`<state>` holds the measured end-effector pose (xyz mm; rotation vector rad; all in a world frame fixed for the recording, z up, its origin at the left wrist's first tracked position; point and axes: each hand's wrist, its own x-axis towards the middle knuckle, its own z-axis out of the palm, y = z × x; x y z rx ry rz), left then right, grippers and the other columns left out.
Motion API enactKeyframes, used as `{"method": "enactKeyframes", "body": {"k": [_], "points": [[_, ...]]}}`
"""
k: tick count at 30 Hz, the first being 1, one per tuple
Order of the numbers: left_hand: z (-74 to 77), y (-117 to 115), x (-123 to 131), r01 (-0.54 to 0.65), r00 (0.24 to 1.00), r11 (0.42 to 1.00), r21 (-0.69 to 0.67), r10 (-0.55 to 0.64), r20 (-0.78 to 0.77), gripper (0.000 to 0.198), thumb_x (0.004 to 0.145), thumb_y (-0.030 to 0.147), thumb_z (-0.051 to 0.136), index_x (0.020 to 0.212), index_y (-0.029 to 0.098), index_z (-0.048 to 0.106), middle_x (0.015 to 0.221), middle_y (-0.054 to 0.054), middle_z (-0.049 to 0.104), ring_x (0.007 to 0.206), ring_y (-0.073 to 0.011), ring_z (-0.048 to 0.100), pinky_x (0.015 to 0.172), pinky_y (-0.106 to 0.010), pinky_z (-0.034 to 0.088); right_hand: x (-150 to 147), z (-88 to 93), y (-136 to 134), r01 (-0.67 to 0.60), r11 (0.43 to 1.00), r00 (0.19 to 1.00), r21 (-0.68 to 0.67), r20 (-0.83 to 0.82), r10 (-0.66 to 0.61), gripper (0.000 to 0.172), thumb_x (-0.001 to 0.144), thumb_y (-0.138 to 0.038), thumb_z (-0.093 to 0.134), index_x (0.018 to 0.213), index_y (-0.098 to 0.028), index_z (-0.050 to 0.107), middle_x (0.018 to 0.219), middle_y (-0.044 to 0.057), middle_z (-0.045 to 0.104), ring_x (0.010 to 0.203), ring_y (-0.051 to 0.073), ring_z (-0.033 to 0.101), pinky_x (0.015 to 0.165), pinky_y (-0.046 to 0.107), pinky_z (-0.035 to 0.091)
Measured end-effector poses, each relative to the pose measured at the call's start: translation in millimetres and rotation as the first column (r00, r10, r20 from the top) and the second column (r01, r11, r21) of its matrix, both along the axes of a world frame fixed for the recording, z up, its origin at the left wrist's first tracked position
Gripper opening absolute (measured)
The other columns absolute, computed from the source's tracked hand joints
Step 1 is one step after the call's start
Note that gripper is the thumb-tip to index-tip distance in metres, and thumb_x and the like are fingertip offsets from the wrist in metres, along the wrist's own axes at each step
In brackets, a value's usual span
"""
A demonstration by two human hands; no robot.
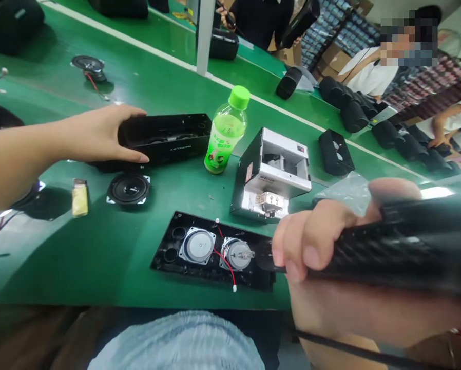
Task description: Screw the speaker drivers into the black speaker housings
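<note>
My left hand (111, 134) grips the left end of a black speaker panel (180, 146) with white lettering on its side, thumb in front and fingers behind. In my right hand (315, 241) is a black electric screwdriver (392, 246), its bit pointing left, close to the camera. Below the bit lies another black speaker panel (164, 257) on the table. Two speaker drivers sit in it with their backs up, one on the left (199, 245) and one on the right (234, 253). Red wires with white plugs run between them.
A green-capped bottle (225, 133) and a white-and-black screw feeder (272, 174) stand behind the panel. A loose speaker driver (129, 189) and a yellow lighter (80, 198) lie at left. Another driver (88, 66) is farther back. Co-workers and black speaker housings (336, 151) are beyond.
</note>
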<state>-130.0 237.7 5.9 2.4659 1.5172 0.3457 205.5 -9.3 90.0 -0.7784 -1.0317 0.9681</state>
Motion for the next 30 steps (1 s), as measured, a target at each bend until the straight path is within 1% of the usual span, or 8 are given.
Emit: {"method": "enactKeyframes", "body": {"k": [4,8,11,13,16,19,23,30], "points": [[-10.1,6,-10,0.029,0.996,0.999,0.016,-0.028,-0.081,0.138,0.075,0.102,0.031,0.168,0.000,0.034,0.165,-0.014,0.055,0.146,-0.0382,0.059,0.122,-0.058,0.045,-10,-14.8,-7,-0.209,0.977,0.975,-0.038,0.066,0.211,0.056,0.103,-0.074,0.054,0.132,-0.030,0.073,0.076,0.004,0.076,0.059,0.023,0.070,0.058,0.043,0.061],[1.9,-10,-8,-0.001,0.996,0.999,0.046,0.005,-0.091,0.145,0.077,0.105,0.041,0.171,-0.004,0.025,0.180,-0.023,0.036,0.162,-0.0458,0.040,0.131,-0.067,0.036,-14,-29.2,-6,-0.233,0.971,0.965,-0.054,0.110,0.237,0.059,0.106,-0.074,0.048,0.132,-0.029,0.074,0.076,0.004,0.074,0.057,0.021,0.067,0.056,0.042,0.060],[18.8,-60,7,-0.014,0.998,0.970,0.244,-0.002,0.064,0.114,0.096,0.090,0.047,0.172,0.007,0.034,0.177,-0.012,0.046,0.158,-0.0413,0.049,0.134,-0.067,0.034,-12,-36.5,-3,-0.280,0.959,0.946,-0.036,0.157,0.282,0.064,0.105,-0.077,0.045,0.136,-0.028,0.073,0.077,0.005,0.075,0.057,0.023,0.070,0.055,0.044,0.062],[23.4,-107,21,0.068,0.965,0.953,0.294,-0.137,0.222,0.083,0.104,0.074,0.055,0.168,0.022,0.047,0.160,0.000,0.065,0.139,-0.0303,0.068,0.125,-0.056,0.052,-11,-39.5,-1,-0.247,0.968,0.952,-0.037,0.175,0.250,0.065,0.103,-0.078,0.047,0.135,-0.028,0.073,0.075,0.005,0.075,0.056,0.023,0.070,0.055,0.045,0.063],[11.6,-176,43,0.344,0.869,0.914,0.216,-0.397,0.295,0.059,0.110,0.049,0.061,0.165,0.030,0.051,0.171,-0.004,0.055,0.150,-0.0280,0.061,0.121,-0.048,0.058,-15,-40.9,0,-0.084,0.995,0.978,-0.053,0.189,0.092,0.064,0.101,-0.080,0.049,0.127,-0.028,0.075,0.068,0.003,0.073,0.050,0.022,0.067,0.053,0.044,0.061],[-12.8,-220,58,0.337,0.842,0.916,0.217,-0.396,0.367,0.049,0.108,0.039,0.069,0.154,0.026,0.059,0.172,-0.010,0.054,0.159,-0.0314,0.052,0.128,-0.053,0.050,-20,-39.8,-1,-0.030,0.998,0.979,-0.053,0.198,0.040,0.059,0.101,-0.079,0.053,0.121,-0.028,0.077,0.064,0.001,0.071,0.047,0.021,0.065,0.051,0.042,0.059],[-32.3,-236,69,0.274,0.846,0.925,0.262,-0.362,0.391,0.036,0.106,0.034,0.072,0.140,0.025,0.065,0.157,-0.009,0.070,0.151,-0.0316,0.060,0.125,-0.058,0.046,-20,-38.1,-6,-0.033,0.996,0.976,-0.086,0.213,0.051,0.053,0.103,-0.076,0.054,0.116,-0.028,0.073,0.068,0.001,0.072,0.050,0.021,0.065,0.054,0.044,0.061],[-23.4,-232,80,0.247,0.865,0.922,0.298,-0.349,0.360,0.019,0.107,0.025,0.069,0.126,0.023,0.072,0.134,-0.004,0.083,0.124,-0.0279,0.072,0.109,-0.052,0.046,-23,-47.4,-6,-0.031,0.999,0.985,-0.036,0.168,0.036,0.056,0.105,-0.075,0.051,0.122,-0.027,0.072,0.065,-0.001,0.071,0.046,0.019,0.063,0.046,0.040,0.060]]}}
